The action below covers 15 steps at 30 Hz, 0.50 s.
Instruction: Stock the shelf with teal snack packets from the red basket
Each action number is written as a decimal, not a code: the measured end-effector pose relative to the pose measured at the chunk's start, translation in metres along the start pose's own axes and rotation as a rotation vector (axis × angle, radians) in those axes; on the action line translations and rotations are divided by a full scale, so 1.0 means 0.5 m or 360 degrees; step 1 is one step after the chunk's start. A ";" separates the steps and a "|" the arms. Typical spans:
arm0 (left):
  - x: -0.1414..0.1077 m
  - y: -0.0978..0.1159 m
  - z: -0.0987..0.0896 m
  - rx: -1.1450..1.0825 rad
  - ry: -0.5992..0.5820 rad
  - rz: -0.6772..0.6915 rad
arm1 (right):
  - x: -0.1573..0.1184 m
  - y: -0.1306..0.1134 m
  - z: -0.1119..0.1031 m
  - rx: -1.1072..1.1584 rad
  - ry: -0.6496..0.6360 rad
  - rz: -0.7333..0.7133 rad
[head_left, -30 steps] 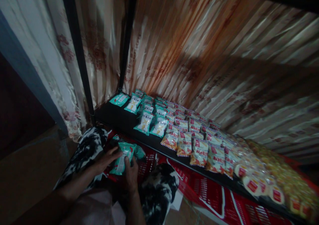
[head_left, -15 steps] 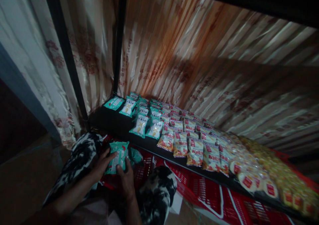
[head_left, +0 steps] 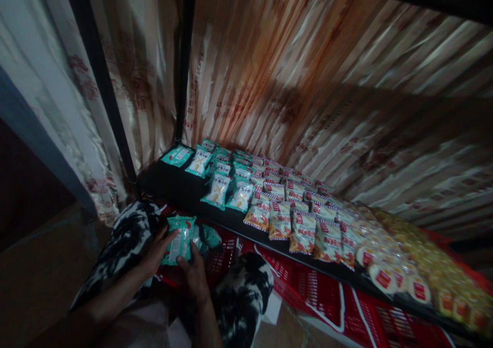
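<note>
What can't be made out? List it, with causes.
In the head view:
Fine print on the held green packet: too dim and blurred.
Floor of the nearest red basket: hidden by right hand, loose green packets.
Right end of the black shelf: cut off at lower right.
Labels on the yellow packets: too small.

Clock centre: held packet (head_left: 178,248) is sitting between left hand (head_left: 157,251) (eight o'clock) and right hand (head_left: 195,275) (five). Shelf (head_left: 165,182), running twelve to three, is bearing: lone packet (head_left: 177,156), twelve; grouped packets (head_left: 217,189), one; bags (head_left: 302,231), two to three; round packs (head_left: 385,278), three. Curtain (head_left: 292,76) is hanging behind it, baskets (head_left: 329,307) sitting before, near four.
</note>
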<state>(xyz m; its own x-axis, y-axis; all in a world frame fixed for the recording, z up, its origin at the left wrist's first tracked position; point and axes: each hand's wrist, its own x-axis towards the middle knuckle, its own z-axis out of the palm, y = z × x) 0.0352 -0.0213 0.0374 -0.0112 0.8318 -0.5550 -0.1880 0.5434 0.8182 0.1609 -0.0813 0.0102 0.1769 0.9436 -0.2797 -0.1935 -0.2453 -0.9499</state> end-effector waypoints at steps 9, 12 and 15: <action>-0.020 0.016 0.005 0.0031 -0.0184 0.0017 | 0.006 0.005 -0.001 -0.0006 0.0092 -0.0025; -0.023 0.018 0.006 0.0038 -0.0231 0.0092 | 0.005 0.000 0.000 0.0012 0.0067 -0.0038; -0.017 0.013 0.004 0.0078 -0.0138 0.0131 | 0.001 -0.004 0.002 0.0008 0.0034 -0.0041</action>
<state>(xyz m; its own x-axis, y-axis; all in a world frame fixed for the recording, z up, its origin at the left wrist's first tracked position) 0.0361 -0.0246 0.0477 0.0606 0.8795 -0.4721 -0.1414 0.4757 0.8682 0.1607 -0.0800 0.0121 0.2022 0.9447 -0.2582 -0.1937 -0.2199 -0.9561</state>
